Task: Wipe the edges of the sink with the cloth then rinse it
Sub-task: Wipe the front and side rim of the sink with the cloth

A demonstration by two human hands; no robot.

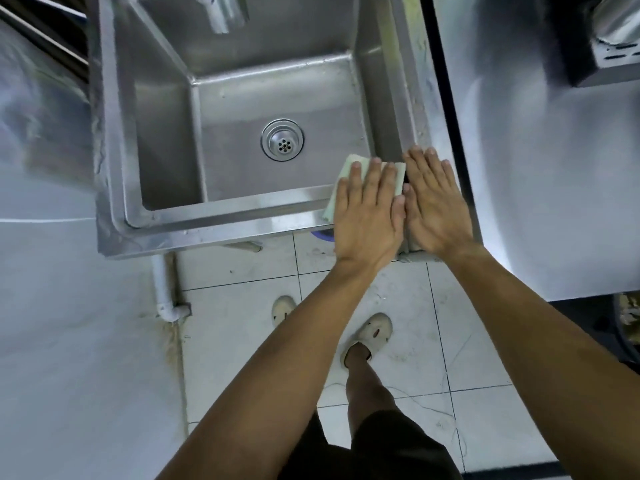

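From the head view, the step in hand looked like wiping the near right corner of the sink [221,216]. The left hand [369,216] lay flat on the pale green cloth [341,174], its fingers straight and close together, pressing the cloth down without curling round it. The right hand [437,206] lay flat just beside it, fingers straight and slightly spread, on the sink's right rim at the corner; whether any cloth lay under that palm could not be told.

To do this well, I would judge that the flat palm should keep even pressure so the whole cloth drags along the rim rather than bunching, and that the stroke should follow the raised lip round the corner, since grime seemed to sit along the right edge and in the seam beside the counter [540,188]. The right hand would best steady on the rim or lift clear of the cloth's path.

The cloth sat mostly hidden under the left hand, with its far edge showing past the fingertips and overhanging the basin, and its left edge showing beside the little finger on the near rim. The drain [282,139] lay well apart, farther and to the left. The tap [221,12] at the far side was blurred, and no water could be seen running.
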